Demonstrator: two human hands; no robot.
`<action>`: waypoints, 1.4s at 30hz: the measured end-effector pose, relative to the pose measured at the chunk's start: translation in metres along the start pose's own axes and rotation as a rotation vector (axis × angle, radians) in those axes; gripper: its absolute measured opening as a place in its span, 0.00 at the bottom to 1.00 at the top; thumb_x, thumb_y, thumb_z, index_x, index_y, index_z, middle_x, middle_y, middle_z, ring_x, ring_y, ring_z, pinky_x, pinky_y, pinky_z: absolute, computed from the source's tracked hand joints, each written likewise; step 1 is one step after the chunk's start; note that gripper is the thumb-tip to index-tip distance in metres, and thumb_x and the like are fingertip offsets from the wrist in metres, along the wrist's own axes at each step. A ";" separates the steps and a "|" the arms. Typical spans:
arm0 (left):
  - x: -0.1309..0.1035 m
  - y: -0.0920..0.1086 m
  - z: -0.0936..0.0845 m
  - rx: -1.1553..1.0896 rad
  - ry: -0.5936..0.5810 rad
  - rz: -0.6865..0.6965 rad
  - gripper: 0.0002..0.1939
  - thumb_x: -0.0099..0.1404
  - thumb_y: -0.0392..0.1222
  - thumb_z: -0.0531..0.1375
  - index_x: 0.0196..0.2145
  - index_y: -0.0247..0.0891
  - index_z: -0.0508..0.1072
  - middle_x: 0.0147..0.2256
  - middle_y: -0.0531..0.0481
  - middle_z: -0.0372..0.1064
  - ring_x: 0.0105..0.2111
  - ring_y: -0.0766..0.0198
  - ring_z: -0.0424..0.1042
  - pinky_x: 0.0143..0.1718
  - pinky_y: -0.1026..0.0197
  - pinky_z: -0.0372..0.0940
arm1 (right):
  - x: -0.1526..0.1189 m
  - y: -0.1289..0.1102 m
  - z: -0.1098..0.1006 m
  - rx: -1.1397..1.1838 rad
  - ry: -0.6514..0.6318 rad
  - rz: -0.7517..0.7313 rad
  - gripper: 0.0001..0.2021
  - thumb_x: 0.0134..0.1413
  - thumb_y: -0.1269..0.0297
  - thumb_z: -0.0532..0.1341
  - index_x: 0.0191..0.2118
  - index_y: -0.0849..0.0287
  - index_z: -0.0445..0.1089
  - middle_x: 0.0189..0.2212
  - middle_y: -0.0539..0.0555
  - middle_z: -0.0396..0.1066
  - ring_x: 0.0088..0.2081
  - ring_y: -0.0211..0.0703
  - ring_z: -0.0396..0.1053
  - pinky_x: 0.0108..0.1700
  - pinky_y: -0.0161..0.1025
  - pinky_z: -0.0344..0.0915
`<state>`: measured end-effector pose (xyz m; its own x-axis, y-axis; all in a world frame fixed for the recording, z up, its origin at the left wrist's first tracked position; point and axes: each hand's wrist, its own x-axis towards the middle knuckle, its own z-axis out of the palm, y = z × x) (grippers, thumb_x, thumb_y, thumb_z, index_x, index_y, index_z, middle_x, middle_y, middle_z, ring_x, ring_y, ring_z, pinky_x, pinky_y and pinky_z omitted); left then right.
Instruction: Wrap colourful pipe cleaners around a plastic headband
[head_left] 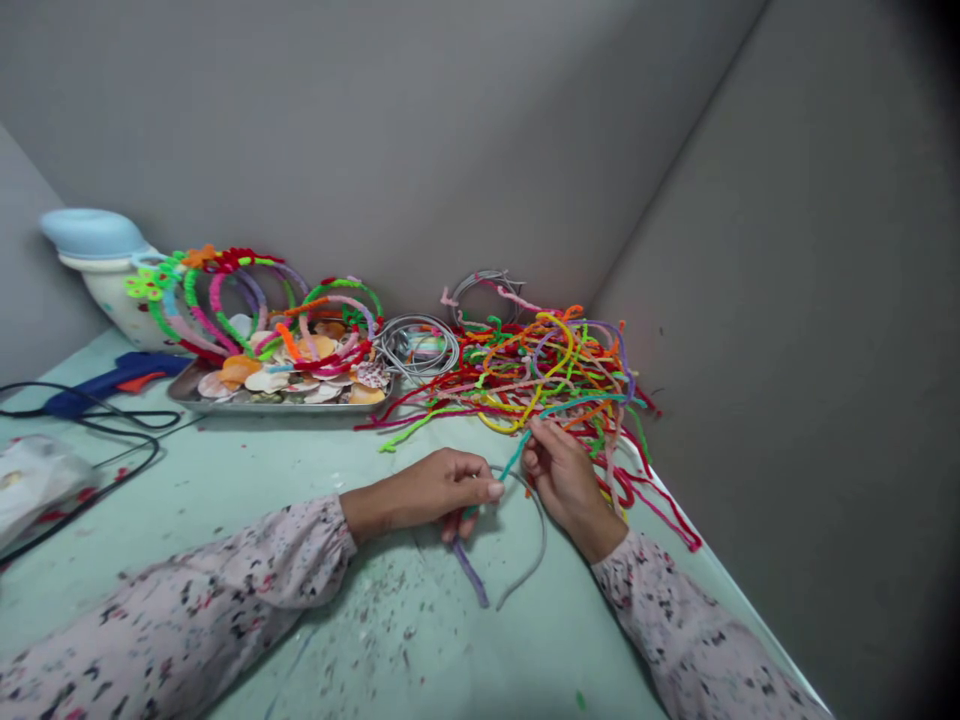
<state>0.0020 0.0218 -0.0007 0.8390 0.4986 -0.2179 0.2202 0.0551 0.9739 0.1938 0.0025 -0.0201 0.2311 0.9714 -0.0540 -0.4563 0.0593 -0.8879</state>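
Observation:
A teal pipe cleaner runs between my two hands over the table. My left hand pinches it between thumb and fingers. Below that hand hangs a strip covered in purple pipe cleaner, and a bare grey wire curves away to the right; their join is hidden by my fingers. My right hand is closed on the teal pipe cleaner farther along, and its loose end stretches right across the heap. Just behind my hands lies a tangled pile of coloured pipe cleaners.
A metal tray holds shells and several wrapped rings. Grey wire coils lie beside it. On the left are a blue glue gun, a black cord, a white packet and a blue-lidded container. Grey walls rise behind and right.

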 end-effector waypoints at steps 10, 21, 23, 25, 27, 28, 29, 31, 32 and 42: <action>0.004 -0.001 -0.004 -0.053 0.101 0.075 0.21 0.60 0.58 0.57 0.31 0.34 0.67 0.16 0.58 0.60 0.14 0.74 0.55 0.15 0.70 0.49 | -0.014 0.006 0.008 -0.240 -0.172 0.036 0.16 0.50 0.52 0.64 0.25 0.58 0.64 0.14 0.45 0.65 0.16 0.30 0.57 0.19 0.28 0.52; 0.005 -0.003 -0.005 -0.101 0.150 0.019 0.19 0.58 0.54 0.60 0.24 0.36 0.63 0.15 0.58 0.60 0.12 0.75 0.52 0.14 0.70 0.47 | -0.019 0.009 0.013 -0.231 -0.186 0.080 0.14 0.48 0.53 0.66 0.27 0.59 0.68 0.16 0.45 0.66 0.18 0.29 0.59 0.21 0.28 0.54; 0.004 -0.002 -0.005 -0.099 0.134 0.012 0.18 0.58 0.53 0.59 0.23 0.36 0.62 0.15 0.59 0.58 0.13 0.75 0.52 0.15 0.69 0.47 | -0.018 0.010 0.011 -0.202 -0.171 0.091 0.15 0.47 0.53 0.66 0.25 0.60 0.68 0.17 0.46 0.66 0.18 0.29 0.59 0.21 0.28 0.54; 0.004 -0.001 -0.005 -0.073 0.127 0.019 0.17 0.59 0.52 0.58 0.23 0.36 0.62 0.14 0.59 0.56 0.13 0.75 0.51 0.15 0.69 0.47 | -0.017 0.011 0.010 -0.191 -0.150 0.086 0.15 0.47 0.53 0.66 0.24 0.60 0.67 0.17 0.46 0.66 0.18 0.29 0.59 0.20 0.28 0.54; 0.004 -0.001 -0.004 -0.032 0.119 0.028 0.17 0.59 0.52 0.58 0.23 0.37 0.61 0.14 0.60 0.54 0.13 0.75 0.50 0.15 0.69 0.47 | -0.017 0.012 0.010 -0.194 -0.122 0.066 0.15 0.47 0.54 0.67 0.23 0.60 0.66 0.18 0.46 0.66 0.18 0.29 0.59 0.20 0.28 0.54; 0.004 -0.001 -0.004 -0.011 0.115 0.035 0.17 0.59 0.51 0.58 0.23 0.37 0.61 0.14 0.60 0.54 0.13 0.75 0.50 0.15 0.69 0.46 | -0.017 0.012 0.011 -0.195 -0.108 0.056 0.15 0.46 0.55 0.67 0.23 0.60 0.66 0.18 0.46 0.65 0.18 0.29 0.59 0.20 0.27 0.54; 0.004 -0.001 -0.004 0.006 0.110 0.045 0.17 0.60 0.51 0.58 0.23 0.37 0.61 0.15 0.61 0.53 0.13 0.75 0.50 0.15 0.69 0.45 | -0.017 0.012 0.011 -0.195 -0.097 0.051 0.15 0.46 0.55 0.67 0.22 0.60 0.65 0.17 0.46 0.65 0.18 0.29 0.58 0.19 0.27 0.54; 0.003 -0.002 -0.003 0.021 0.104 0.069 0.17 0.60 0.51 0.58 0.24 0.37 0.60 0.15 0.61 0.52 0.14 0.75 0.49 0.15 0.70 0.44 | -0.017 0.011 0.012 -0.191 -0.094 0.062 0.16 0.45 0.55 0.68 0.22 0.60 0.65 0.17 0.46 0.65 0.17 0.29 0.58 0.19 0.28 0.53; 0.003 -0.002 -0.003 0.021 0.099 0.077 0.17 0.60 0.50 0.58 0.24 0.37 0.60 0.15 0.61 0.52 0.14 0.76 0.48 0.15 0.70 0.44 | -0.017 0.011 0.012 -0.190 -0.106 0.078 0.16 0.45 0.55 0.68 0.22 0.60 0.65 0.17 0.46 0.65 0.17 0.29 0.58 0.19 0.28 0.53; 0.005 -0.001 -0.002 -0.042 0.188 0.103 0.18 0.60 0.54 0.58 0.28 0.34 0.65 0.19 0.56 0.61 0.15 0.75 0.55 0.17 0.69 0.48 | -0.023 0.004 0.016 -0.429 -0.249 0.052 0.14 0.51 0.54 0.64 0.25 0.60 0.66 0.15 0.44 0.61 0.18 0.29 0.55 0.21 0.29 0.50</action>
<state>0.0047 0.0262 -0.0020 0.7476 0.6558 -0.1049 0.1139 0.0290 0.9931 0.1731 -0.0160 -0.0157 -0.0190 0.9991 -0.0388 -0.0546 -0.0398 -0.9977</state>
